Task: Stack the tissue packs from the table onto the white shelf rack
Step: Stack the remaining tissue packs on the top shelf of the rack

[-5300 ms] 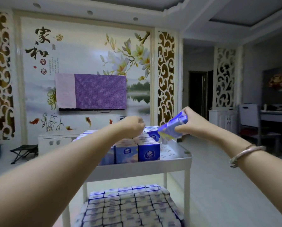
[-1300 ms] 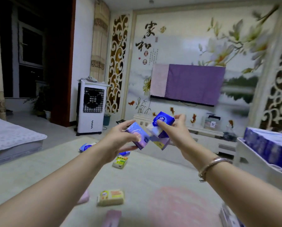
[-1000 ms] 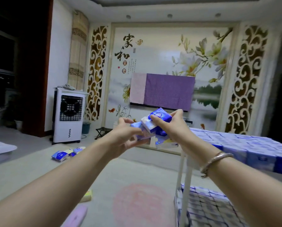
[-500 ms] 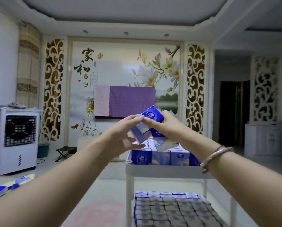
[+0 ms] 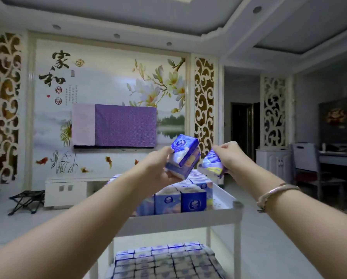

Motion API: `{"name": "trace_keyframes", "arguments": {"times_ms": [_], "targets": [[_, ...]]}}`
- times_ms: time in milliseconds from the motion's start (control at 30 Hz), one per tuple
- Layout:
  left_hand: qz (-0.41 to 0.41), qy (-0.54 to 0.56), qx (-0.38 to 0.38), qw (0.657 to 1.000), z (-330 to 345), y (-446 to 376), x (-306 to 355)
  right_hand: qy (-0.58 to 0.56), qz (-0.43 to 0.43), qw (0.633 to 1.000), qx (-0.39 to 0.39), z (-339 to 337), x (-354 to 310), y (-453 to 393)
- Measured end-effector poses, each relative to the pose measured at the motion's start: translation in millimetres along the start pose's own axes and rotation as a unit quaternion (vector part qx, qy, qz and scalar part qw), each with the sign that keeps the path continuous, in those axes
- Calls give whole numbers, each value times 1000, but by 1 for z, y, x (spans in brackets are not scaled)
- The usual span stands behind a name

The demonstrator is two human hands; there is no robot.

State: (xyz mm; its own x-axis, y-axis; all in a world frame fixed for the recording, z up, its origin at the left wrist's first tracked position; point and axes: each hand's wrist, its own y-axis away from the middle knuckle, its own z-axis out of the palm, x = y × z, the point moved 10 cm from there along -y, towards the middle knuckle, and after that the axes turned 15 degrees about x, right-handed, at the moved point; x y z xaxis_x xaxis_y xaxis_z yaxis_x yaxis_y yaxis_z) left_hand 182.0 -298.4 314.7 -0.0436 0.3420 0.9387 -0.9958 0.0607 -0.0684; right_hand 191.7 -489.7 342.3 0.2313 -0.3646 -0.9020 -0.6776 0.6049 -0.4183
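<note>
Living room, white rack (image 5: 184, 221) standing before mural wall. Left hand (image 5: 158, 170) gripping blue packs (image 5: 183, 156); right hand (image 5: 228, 158) pinching one pack (image 5: 211, 165); both hovering above packs filling top shelf (image 5: 180, 198).

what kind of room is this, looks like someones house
Most likely a home living room: a wall-mounted screen under a purple cloth cover, a low white TV cabinet beneath a painted flower mural, and a dining chair at a table to the right.
</note>
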Motion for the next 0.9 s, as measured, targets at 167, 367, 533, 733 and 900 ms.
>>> {"name": "trace_keyframes", "arguments": {"times_ms": [167,367,533,733,900], "targets": [[35,-50,5,998,17,-19,-16,-44,26,997,-59,26,1,1],[125,-96,18,987,21,-33,-2,-146,42,966,-207,42,-22,34],[126,-118,-50,984,38,-19,-8,-111,13,965,-238,34,-19,32],[163,-226,-61,959,46,-17,-6,-136,-20,956,-259,6,-19,23],[296,-552,-35,779,30,-7,-1,-108,-18,958,-266,-9,2,17]]}}
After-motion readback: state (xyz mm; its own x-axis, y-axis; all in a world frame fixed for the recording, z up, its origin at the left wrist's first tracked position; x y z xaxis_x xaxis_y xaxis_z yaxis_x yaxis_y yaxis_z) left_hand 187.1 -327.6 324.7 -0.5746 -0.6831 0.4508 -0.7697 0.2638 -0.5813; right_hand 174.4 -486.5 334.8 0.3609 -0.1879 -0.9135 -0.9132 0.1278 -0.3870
